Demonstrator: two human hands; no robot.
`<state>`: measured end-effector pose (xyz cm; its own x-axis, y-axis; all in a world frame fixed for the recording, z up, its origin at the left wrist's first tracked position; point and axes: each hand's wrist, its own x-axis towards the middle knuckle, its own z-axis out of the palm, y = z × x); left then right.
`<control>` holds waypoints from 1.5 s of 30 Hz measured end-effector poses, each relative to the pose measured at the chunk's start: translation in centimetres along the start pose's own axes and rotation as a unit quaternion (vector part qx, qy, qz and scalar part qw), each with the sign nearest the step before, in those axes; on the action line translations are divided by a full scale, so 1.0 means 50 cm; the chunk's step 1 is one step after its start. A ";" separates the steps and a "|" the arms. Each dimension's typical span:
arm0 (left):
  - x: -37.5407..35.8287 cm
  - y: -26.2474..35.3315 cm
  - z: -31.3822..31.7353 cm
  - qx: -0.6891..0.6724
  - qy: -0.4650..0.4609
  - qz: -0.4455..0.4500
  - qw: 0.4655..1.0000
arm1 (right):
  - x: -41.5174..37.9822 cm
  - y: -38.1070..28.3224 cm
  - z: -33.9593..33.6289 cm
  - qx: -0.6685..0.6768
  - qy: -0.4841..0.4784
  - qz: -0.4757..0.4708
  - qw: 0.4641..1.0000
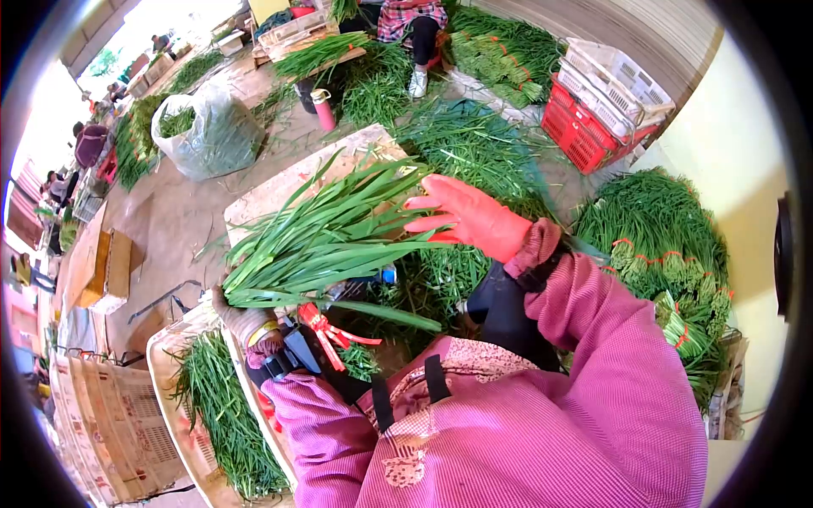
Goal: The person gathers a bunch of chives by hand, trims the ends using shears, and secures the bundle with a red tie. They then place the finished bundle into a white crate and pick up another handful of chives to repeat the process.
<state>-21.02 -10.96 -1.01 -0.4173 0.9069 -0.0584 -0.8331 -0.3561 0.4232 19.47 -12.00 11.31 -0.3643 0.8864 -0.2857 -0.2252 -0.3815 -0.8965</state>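
A loose bunch of long flat green garlic chives [326,237] stretches across the view, above a wooden board [279,186]. My left hand [241,320], in a greyish glove, is closed around the bunch's left end, its fingers mostly hidden by the leaves. My right hand [470,216], in an orange-red rubber glove, is at the other end with fingers spread, right at the leaf tips. One stray leaf [381,315] hangs lower, toward my body. A cluster of red ties [326,332] dangles beside my left wrist.
A cream crate [157,356] of chives stands at lower left. Tied bunches [669,245] are piled at right, near a red crate [576,127] with white baskets [614,80]. Behind are loose chives [474,144], a plastic bag [212,140], a pink bottle [323,110] and a seated person [415,30].
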 end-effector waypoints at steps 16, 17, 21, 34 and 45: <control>0.007 0.336 0.313 0.410 -0.075 0.214 0.883 | 0.018 0.202 -0.100 -0.691 -0.082 -0.095 0.712; -0.011 0.323 0.346 0.492 -0.058 0.258 0.829 | 0.020 0.186 -0.087 -0.699 -0.045 -0.060 0.712; 0.006 0.270 0.354 0.675 -0.019 0.306 0.671 | 0.081 0.122 -0.012 -0.632 -0.003 0.001 0.775; 0.063 0.159 0.154 0.832 -0.184 0.250 0.460 | 0.556 0.249 0.134 -0.662 0.113 0.017 0.741; 0.086 0.254 0.115 0.867 -0.169 0.295 0.364 | 0.427 0.028 0.085 -0.340 0.039 -0.041 0.939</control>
<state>-31.32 -10.27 9.29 -0.0249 0.8683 0.4954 0.9695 -0.1000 0.2240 7.53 5.29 5.40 -0.2987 0.9318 -0.2065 0.3893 -0.0786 -0.9178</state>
